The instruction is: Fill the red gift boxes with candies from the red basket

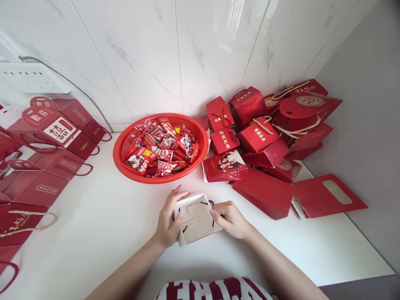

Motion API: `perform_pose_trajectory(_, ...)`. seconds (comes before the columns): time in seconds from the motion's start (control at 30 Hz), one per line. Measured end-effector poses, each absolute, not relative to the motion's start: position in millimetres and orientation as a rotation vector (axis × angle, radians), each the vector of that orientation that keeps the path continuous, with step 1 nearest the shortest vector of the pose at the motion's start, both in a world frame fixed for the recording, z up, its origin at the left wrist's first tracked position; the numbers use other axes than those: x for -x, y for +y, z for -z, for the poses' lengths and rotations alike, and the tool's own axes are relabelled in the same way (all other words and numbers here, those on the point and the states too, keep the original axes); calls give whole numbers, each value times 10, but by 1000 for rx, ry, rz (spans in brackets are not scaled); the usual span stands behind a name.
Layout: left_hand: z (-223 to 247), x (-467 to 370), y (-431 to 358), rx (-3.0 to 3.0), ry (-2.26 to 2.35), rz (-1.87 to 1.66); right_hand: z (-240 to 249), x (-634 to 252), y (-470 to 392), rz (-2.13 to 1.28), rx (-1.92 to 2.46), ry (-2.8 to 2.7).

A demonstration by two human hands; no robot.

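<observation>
A small open box (195,223) shows its pale inside, with dark cord ends poking through its walls and a red loop at its upper right. My left hand (170,218) grips the box's left wall, thumb over the edge. At the right wall, my right hand (229,218) pinches the edge near the red loop, its fingers curled. Beyond the box sits a red basket (118,155) full of wrapped red sweets (167,141).
Red gift boxes (262,193) are heaped at the right, one flattened piece (331,198) beside them. More red boxes (46,187) with cord handles stand at the left on the white table (103,233). A tiled wall (140,54) and a socket strip (34,78) are behind.
</observation>
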State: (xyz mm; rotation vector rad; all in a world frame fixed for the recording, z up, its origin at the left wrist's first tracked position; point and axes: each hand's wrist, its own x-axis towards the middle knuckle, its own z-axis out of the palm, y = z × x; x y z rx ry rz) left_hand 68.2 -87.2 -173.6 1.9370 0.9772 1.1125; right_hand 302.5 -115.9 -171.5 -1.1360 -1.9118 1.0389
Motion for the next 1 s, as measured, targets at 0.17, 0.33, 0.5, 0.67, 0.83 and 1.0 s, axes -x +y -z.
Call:
perform_pose_trajectory(0.17, 1730, -707, -862, -1464, 1063, -1015, 1734, -2986, -1182, -1030, 1139, -1899)
perform_pose_trajectory(0.33, 1598, -645, -777, -1478, 1109, -904, 1631, -2954, -1249, -861, 1188, -1817)
perform_pose_trajectory(0.5, 1564, -640, -793, -1560, 1206, -958, 1355, -2949, -1305, -715, 931, -1989)
perform_pose_trajectory(0.67, 1630, -664, -808, -1567, 1203, -991, 1262, -2919, -1344, -817, 828, -2246)
perform_pose_trajectory(0.83, 1649, -665, -796, -1522, 1178, -995, 1363, -2852, -1359, -652, 859, -2273)
perform_pose_trajectory(1.0, 1634, -713, -826, -1438, 1126, -1033, 1450, -2790, -1355, -539, 837, -2267)
